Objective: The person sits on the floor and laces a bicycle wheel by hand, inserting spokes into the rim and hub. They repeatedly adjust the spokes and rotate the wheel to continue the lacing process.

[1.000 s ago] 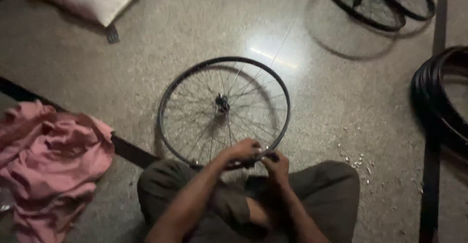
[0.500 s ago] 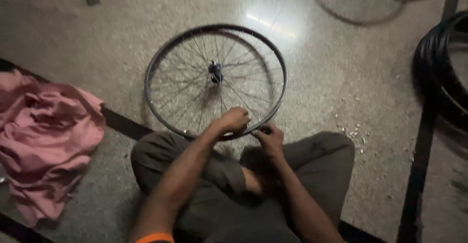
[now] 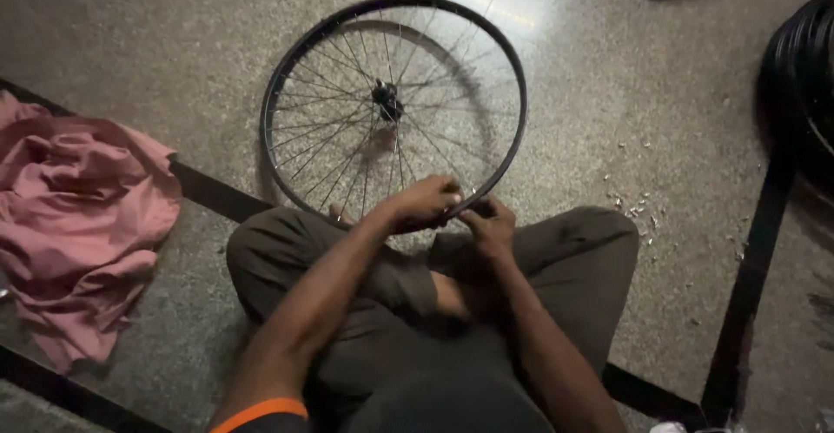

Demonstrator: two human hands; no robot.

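Hands on the near edge of a bike wheel

Bike wheel (image 3: 393, 103) flat on the speckled floor (image 3: 608, 94), just in front of crossed legs in dark trousers (image 3: 565, 268). Thin black rim all the way round, lots of thin wire spokes (image 3: 326, 142), small dark hub (image 3: 387, 101) in the middle. No tyre on it.

Left hand (image 3: 426, 203) curled over the near part of the rim, fingers closed around it. Right hand (image 3: 489, 224) right beside it, touching the same bit of rim, fingers pinched shut on something tiny at the rim. Too small and dark to tell what.

Probably light to lift, since mostly air and wire. Rim looks hard and stiff, good to hold. Spokes look thin and bendy, easy to knock out of shape, so better left alone. Best place to take hold: the rim, one hand on each side, or the hub in the middle. Could roll away if stood on edge.

Pink cloth (image 3: 78, 224) crumpled on the floor, off to the left, well apart from the wheel. Little pale bits (image 3: 634, 203) scattered on the floor to the right. Stack of black tyres (image 3: 804, 77) at the far right edge. Dark strips (image 3: 747, 285) running across the floor.
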